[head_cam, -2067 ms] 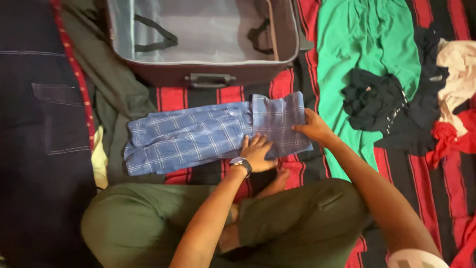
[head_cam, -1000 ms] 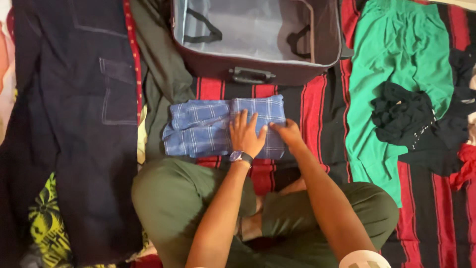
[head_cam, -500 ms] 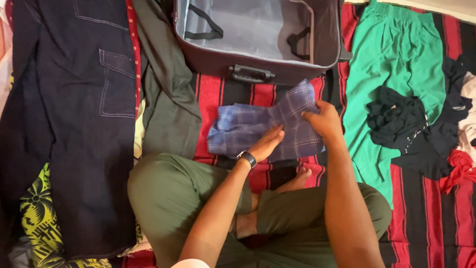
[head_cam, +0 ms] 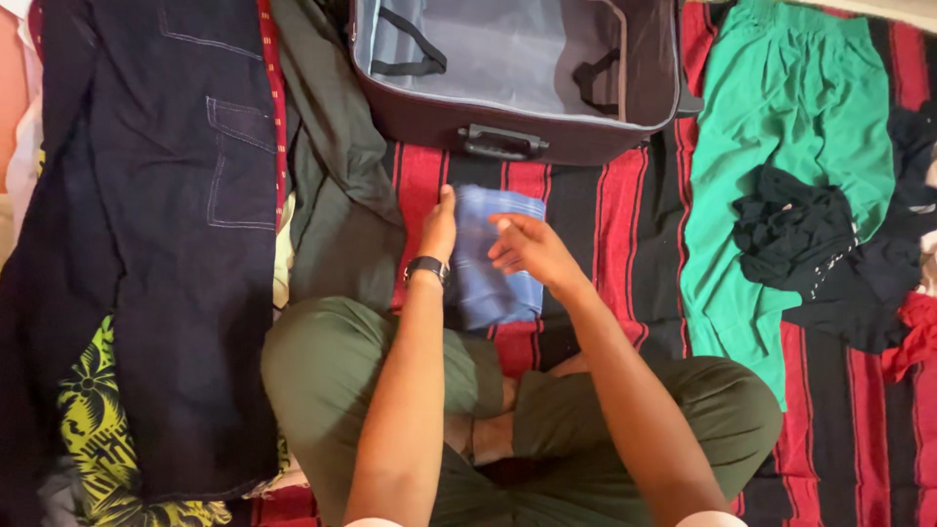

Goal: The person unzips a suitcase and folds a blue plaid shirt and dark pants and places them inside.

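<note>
Blue checked garment [head_cam: 493, 259] now a narrow compact bundle, lying on the red-and-black striped blanket [head_cam: 625, 224] just in front of the person's crossed legs. Two seconds back it lay spread long across the blanket; a second ago it was half that width; half a second ago it was lifted and turning. Each picture shows one more fold taken in. Judgement: folding is near its end, and the bundle looks small enough to pack.

Left hand [head_cam: 439, 226] stands edge-on against the bundle's left side, fingers straight and pointing toward the suitcase, pressing rather than clenching; wristwatch [head_cam: 427, 267] shows at the wrist. Right hand [head_cam: 522, 249] rests on top of the cloth, fingers loosely curled, tips pinching or patting the upper fold; cannot tell which.

Open suitcase [head_cam: 517, 68] sits just beyond the bundle, grey lining bare, straps loose, handle facing the person. Dark jeans [head_cam: 166, 195] lie flat to the left, an olive garment [head_cam: 337, 176] between them and the blanket's bare part. Green garment [head_cam: 781, 166] lies to the right, with a black heap [head_cam: 791, 224] on it.
</note>
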